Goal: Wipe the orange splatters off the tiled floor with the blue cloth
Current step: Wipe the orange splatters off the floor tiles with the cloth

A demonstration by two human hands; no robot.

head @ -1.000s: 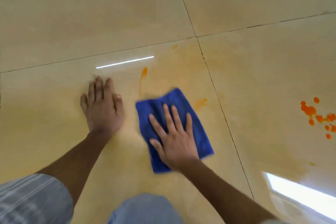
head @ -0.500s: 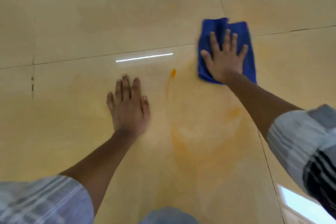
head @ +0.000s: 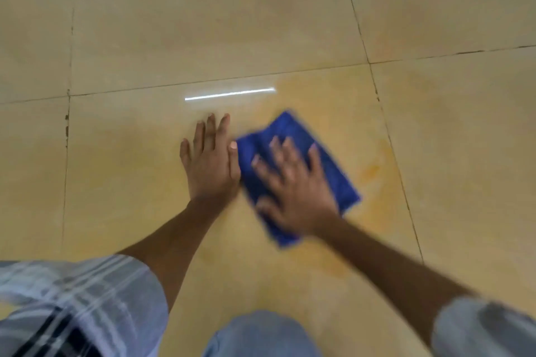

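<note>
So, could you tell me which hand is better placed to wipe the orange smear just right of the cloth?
The right hand: it already presses the blue cloth beside the smear. The left hand lies flat on the floor, bracing.

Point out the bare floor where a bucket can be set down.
Free: the tile left of the left hand up to the grout line, and the tiles beyond the light streak. Crowded: the right hand presses the blue cloth beside the left hand.

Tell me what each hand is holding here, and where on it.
Neither hand holds anything. The right hand presses flat with spread fingers on the middle of the blue cloth; the left hand rests flat on the floor.
</note>
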